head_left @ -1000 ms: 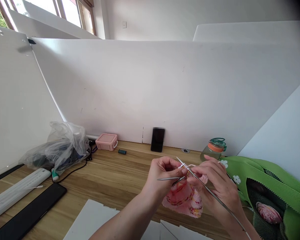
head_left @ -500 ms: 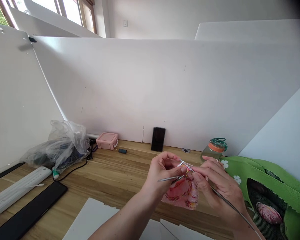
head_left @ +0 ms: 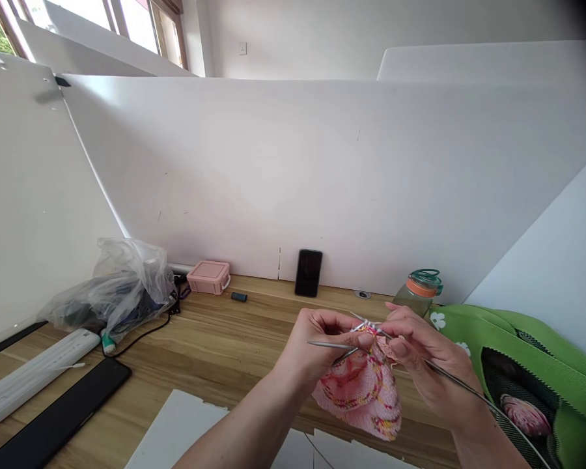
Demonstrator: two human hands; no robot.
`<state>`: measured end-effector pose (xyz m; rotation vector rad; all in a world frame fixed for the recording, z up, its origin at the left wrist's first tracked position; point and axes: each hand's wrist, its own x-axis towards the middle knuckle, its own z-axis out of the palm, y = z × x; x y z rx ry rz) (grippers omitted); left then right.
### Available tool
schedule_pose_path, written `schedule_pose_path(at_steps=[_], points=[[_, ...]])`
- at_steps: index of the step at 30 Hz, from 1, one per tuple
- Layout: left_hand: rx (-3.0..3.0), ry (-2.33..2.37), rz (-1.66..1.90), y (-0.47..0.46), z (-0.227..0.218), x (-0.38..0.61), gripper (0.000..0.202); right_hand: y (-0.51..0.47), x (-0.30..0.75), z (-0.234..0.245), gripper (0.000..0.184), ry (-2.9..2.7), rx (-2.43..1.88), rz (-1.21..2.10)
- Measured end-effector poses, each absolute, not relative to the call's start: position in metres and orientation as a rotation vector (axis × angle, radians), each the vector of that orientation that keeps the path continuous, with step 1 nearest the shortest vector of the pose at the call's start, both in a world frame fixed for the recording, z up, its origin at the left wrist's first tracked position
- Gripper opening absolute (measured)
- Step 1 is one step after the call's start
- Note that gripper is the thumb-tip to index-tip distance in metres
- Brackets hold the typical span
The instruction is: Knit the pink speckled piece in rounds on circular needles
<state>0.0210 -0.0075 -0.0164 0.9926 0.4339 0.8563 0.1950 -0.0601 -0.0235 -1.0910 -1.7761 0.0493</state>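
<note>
My left hand (head_left: pixel 317 345) pinches a thin metal knitting needle (head_left: pixel 329 344) and the top edge of a pink knitted piece (head_left: pixel 364 391) with red and yellow flecks. My right hand (head_left: pixel 430 361) is closed on a second needle (head_left: pixel 461 384) whose grey shaft runs down to the lower right. The needle tips cross between my fingers just above the knitting. The piece hangs below both hands over the wooden desk (head_left: pixel 215 345).
A black phone (head_left: pixel 308 273) leans on the white partition. A pink box (head_left: pixel 208 277), a crumpled plastic bag (head_left: pixel 117 283), a white power strip (head_left: pixel 34 378) and a black slab (head_left: pixel 58 420) lie left. A bottle (head_left: pixel 417 291) and a green bag (head_left: pixel 527 384) with yarn sit right. White sheets (head_left: pixel 185 433) lie near me.
My hands have dropped slightly and the knitted piece hangs lower and fuller. The right needle now lies flatter, its tip worked into the stitches at the left needle.
</note>
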Motion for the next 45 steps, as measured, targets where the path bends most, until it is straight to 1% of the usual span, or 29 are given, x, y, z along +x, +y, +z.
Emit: schedule_pose_path(at_steps=[2,6,9,13,16,19,25,27,29,30,35,36,39,41,45], points=[[0.993,0.439,0.850,-0.007,-0.018,0.021,0.033,-0.058,0.196,-0.024,0.028,-1.775,-1.069,0.093],[1.000,0.501,0.865,-0.008,-0.019,0.023,0.035,-0.054,0.198,-0.026,0.029,-1.740,-1.031,0.222],[1.024,0.520,0.879,-0.008,-0.018,0.024,0.032,-0.053,0.199,-0.028,0.031,-1.728,-1.026,0.295],[1.054,0.477,0.891,-0.008,-0.018,0.024,0.026,-0.053,0.201,-0.030,0.026,-1.691,-0.997,0.327],[1.048,0.459,0.887,-0.007,-0.018,0.023,0.026,-0.052,0.202,-0.032,0.025,-1.675,-0.965,0.348],[1.056,0.434,0.866,-0.008,-0.017,0.021,0.029,-0.051,0.203,-0.034,0.029,-1.658,-0.947,0.419],[0.994,0.460,0.799,-0.006,-0.020,0.022,0.037,-0.050,0.201,-0.033,0.042,-1.594,-0.930,0.722],[0.981,0.463,0.808,-0.005,-0.021,0.023,0.038,-0.050,0.200,-0.032,0.044,-1.589,-0.930,0.768],[0.964,0.471,0.822,-0.004,-0.023,0.025,0.039,-0.051,0.196,-0.031,0.042,-1.604,-0.947,0.695],[0.955,0.479,0.830,-0.003,-0.023,0.025,0.039,-0.052,0.194,-0.030,0.039,-1.615,-0.968,0.605],[0.912,0.499,0.868,-0.001,-0.024,0.024,0.041,-0.061,0.179,-0.023,0.015,-1.714,-1.042,-0.043],[0.902,0.497,0.883,-0.001,-0.023,0.024,0.042,-0.062,0.176,-0.022,0.012,-1.734,-1.035,-0.169],[0.863,0.486,0.911,-0.003,-0.020,0.025,0.042,-0.064,0.172,-0.021,0.014,-1.764,-1.013,-0.465],[0.832,0.471,0.908,-0.005,-0.019,0.026,0.040,-0.064,0.172,-0.022,0.014,-1.774,-1.006,-0.568],[0.786,0.438,0.870,-0.005,-0.018,0.026,0.039,-0.065,0.175,-0.025,0.010,-1.837,-0.986,-0.615]])
